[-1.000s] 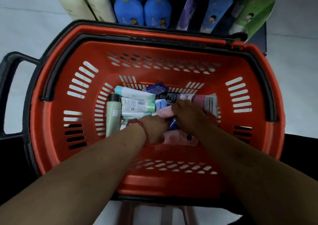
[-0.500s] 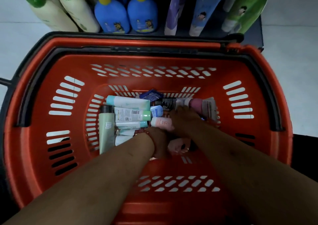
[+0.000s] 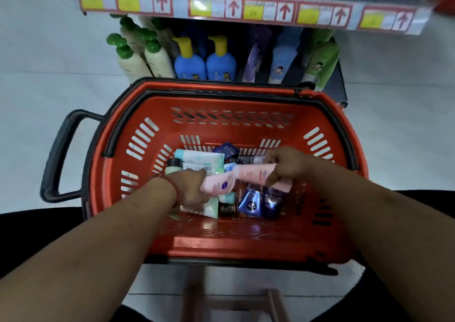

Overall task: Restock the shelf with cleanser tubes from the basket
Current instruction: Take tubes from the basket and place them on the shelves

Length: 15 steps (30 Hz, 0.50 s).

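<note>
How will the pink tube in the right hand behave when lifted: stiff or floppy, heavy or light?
Probably fairly stiff: the pink tube juts straight from the right hand without sagging. Likely light, since one hand carries it. Its smooth plastic may be slippery.

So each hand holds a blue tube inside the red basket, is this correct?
Not quite: pink, not blue. In the head view the left hand holds one pink tube and the right hand holds another pink tube, inside the red basket.

Each hand (image 3: 194,186) (image 3: 285,164) grips a pink tube (image 3: 219,185) (image 3: 256,174) above the basket (image 3: 246,243).
</note>
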Each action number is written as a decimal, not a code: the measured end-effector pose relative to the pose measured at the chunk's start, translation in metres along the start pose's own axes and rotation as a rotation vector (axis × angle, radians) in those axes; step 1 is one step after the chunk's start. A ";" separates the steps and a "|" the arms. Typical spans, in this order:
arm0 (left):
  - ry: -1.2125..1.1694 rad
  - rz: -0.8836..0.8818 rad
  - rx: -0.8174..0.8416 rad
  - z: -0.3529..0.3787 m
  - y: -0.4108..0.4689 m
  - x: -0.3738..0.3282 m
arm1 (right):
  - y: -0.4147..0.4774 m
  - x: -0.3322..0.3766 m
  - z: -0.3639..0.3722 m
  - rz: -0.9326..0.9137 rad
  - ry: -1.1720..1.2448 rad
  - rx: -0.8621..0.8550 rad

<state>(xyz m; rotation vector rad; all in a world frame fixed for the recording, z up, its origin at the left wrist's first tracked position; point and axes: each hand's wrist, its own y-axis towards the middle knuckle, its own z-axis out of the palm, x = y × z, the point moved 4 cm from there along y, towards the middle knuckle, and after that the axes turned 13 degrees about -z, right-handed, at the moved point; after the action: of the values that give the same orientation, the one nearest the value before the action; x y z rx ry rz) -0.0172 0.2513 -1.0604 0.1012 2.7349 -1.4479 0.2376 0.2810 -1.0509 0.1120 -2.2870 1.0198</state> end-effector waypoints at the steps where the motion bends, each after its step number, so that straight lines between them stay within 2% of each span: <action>1: -0.086 -0.021 -0.017 -0.004 -0.007 0.007 | -0.010 0.008 -0.009 -0.022 0.060 -0.065; 4: -0.389 -0.058 -0.061 -0.012 -0.021 0.019 | -0.039 0.029 -0.029 -0.054 0.287 -0.301; 9: -0.967 -0.014 -0.096 -0.031 -0.051 0.014 | -0.077 0.060 -0.053 -0.196 0.465 -0.713; 15: -1.400 0.083 -0.152 -0.062 -0.087 -0.006 | -0.099 0.083 -0.063 -0.332 0.826 -0.865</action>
<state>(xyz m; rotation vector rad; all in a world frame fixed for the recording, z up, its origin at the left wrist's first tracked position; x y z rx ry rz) -0.0188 0.2538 -0.9535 -0.5636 1.5944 -0.7271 0.2341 0.2694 -0.9074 -0.2407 -1.6577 -0.1556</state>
